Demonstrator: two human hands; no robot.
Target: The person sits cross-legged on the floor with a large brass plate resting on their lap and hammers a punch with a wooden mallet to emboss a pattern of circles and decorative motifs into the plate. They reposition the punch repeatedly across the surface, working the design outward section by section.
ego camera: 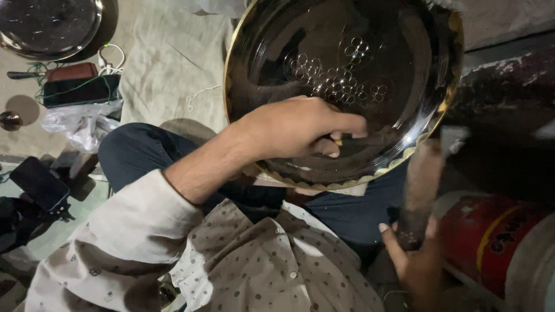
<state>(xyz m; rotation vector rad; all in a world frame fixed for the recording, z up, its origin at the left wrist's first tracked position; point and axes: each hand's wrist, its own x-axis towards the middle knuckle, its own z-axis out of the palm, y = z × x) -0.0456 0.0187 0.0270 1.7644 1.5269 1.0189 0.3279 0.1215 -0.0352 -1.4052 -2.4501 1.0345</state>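
Bare concrete floor (34, 138) spreads beneath a seated person, with a beige cloth (173, 63) laid over part of it. Resting on the person's lap in dark trousers is a large round dark metal plate with a scalloped golden rim (393, 34), tilted up toward the camera, its centre stamped with small ring patterns. The left hand (300, 127) lies on the plate's inner face, fingers curled and pinching a small pale tool against the metal. The right hand (413, 254) is clenched around the handle of a blurred wooden hammer (422, 185), held just beside the plate's lower right rim. Near the right hand lies a red cylinder (485, 237). A black phone (39, 184) sits on the floor at left, near a crumpled plastic bag (84, 124).
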